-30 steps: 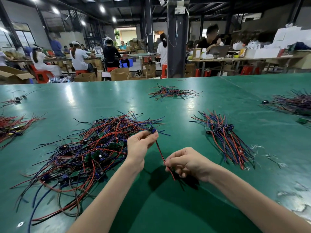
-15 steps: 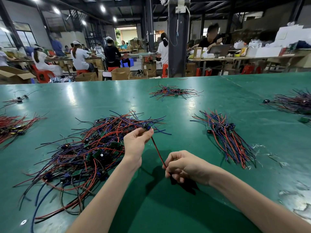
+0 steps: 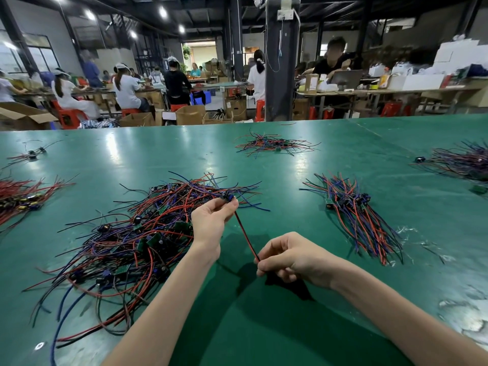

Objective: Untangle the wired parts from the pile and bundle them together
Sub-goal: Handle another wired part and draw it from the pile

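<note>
Two hands hold one wired part (image 3: 245,236) straight over the green surface (image 3: 264,326) at mid-frame. The left hand (image 3: 211,223) pinches its small blue-black component at the top, and the right hand (image 3: 290,257) curls round the thin red-and-black lead lower down. Left of centre lies the tangled pile (image 3: 137,233) of red, blue and black wires; right of centre, a straighter bundle (image 3: 353,215). The lead's lower end vanishes inside the right fist, and fingertips cover most of the component.

Green table (image 3: 264,159) fills lower frame. Dark pillar (image 3: 281,75) top centre. Open cardboard boxes (image 3: 190,114) on floor behind table. Red stools (image 3: 69,118) and seated workers (image 3: 126,88) upper left. Laptop (image 3: 346,79) and white boxes (image 3: 454,52) on bench upper right. Ceiling lights (image 3: 163,12) lit.
</note>
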A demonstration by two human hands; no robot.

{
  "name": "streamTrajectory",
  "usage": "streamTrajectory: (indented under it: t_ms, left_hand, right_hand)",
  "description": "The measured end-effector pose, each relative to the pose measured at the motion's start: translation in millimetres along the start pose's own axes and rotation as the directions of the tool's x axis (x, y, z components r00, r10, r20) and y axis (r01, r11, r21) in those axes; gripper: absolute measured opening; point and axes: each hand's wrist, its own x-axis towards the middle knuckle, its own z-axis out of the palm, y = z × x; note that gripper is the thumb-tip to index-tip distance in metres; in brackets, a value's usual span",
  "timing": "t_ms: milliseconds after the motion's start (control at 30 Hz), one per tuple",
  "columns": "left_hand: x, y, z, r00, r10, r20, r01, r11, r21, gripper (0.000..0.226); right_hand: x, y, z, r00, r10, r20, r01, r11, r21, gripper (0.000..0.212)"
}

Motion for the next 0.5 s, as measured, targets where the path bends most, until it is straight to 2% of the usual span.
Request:
streamTrajectory:
  t_ms: [333, 500]
  left_hand:
    - [-1.1, 0.4, 1.0, 0.998, 0.064, -0.011, -0.063, 0.997, 0.045, 0.014]
    - [-1.2, 0.9, 0.7, 0.996, 0.086, -0.025, -0.085, 0.995, 0.054, 0.014]
  right_hand:
    - [-1.0, 1.0, -3.3, 1.0, 0.01, -0.005, -0.01, 0.996, -0.088, 0.003]
    - [3.9, 3.5, -3.4, 0.995, 0.075, -0.065, -0.076, 0.997, -0.011, 0.012]
